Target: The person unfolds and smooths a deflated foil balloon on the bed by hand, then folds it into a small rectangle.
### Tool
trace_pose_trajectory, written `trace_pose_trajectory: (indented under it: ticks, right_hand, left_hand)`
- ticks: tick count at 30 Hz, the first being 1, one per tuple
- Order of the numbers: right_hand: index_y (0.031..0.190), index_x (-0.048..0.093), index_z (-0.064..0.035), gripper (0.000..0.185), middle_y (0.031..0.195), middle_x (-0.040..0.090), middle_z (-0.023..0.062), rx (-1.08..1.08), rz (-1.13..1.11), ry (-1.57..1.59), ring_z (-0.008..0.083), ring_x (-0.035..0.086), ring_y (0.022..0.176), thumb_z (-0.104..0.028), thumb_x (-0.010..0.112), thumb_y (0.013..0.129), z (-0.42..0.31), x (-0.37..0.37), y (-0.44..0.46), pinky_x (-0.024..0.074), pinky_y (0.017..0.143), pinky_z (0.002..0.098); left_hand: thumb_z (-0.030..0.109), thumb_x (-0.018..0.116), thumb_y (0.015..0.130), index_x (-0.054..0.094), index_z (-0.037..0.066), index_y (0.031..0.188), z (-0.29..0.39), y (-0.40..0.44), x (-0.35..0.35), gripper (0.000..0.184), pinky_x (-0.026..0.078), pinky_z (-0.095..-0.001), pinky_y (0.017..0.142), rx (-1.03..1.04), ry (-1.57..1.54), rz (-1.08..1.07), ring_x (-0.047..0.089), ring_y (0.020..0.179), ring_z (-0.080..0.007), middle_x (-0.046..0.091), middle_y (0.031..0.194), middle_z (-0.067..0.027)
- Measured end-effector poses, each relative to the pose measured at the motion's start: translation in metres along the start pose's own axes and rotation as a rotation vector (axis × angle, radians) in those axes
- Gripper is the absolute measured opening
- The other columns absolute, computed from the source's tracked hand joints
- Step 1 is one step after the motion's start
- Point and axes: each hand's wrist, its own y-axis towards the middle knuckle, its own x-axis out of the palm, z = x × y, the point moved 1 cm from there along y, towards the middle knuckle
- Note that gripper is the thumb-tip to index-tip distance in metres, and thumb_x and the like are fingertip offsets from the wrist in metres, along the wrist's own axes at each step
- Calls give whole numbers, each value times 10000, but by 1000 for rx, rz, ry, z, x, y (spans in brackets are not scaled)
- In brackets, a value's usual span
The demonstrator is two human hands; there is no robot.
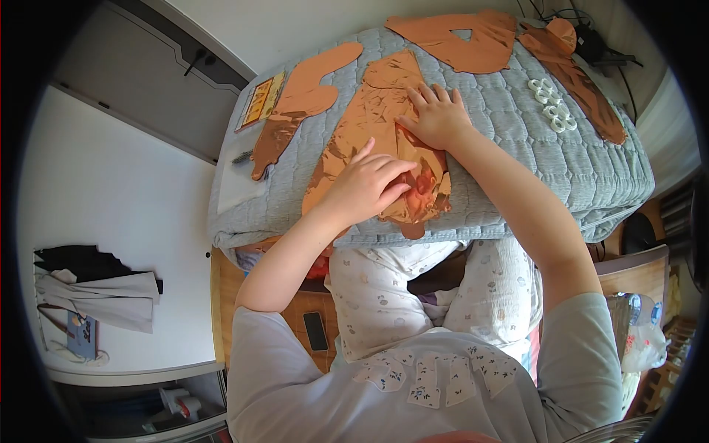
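A flat, shiny rose-gold foil balloon (369, 111) lies creased on the quilted grey cover in front of me. My right hand (441, 119) rests on its right edge, palm down with the fingers spread. Over the balloon's lower part is my left hand (367, 184), its fingers apart and slightly bent, with nothing visible in them. I cannot tell whether its fingertips touch the foil. The balloon's lower end, near my knees, has a small tab and reflects red. Part of the balloon is hidden under both hands.
More flat foil balloons lie around: a curved one (306, 88) at left, one with a small triangular hole (484, 40) at the back, and a narrow one (583, 88) at right. Several white rings (552, 107), a yellow printed packet (262, 102) and a phone (315, 331) are also there.
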Motion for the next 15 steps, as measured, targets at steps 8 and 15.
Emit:
trace_pose_trajectory:
  ticks: [8,15]
  right_hand:
    - [1604,348,-136,797,1634,375,109,-3,-6,-9,332,322,1510,-668,396,1012,0,-4,0,221,1225,587]
    - [1634,288,-148,818,1679,297,114,6,-100,13,339,242,1554,-671,385,1014,0,-6,2,181,1240,597]
  left_hand:
    - [386,822,815,591,126,1358,-8,19,-16,645,201,-610,1259,-33,-94,-46,637,1199,-281,672,1263,-105]
    - [456,868,739,417,126,1507,-17,32,-19,950,165,-599,1274,-54,-89,-109,593,1293,-303,627,1351,-150]
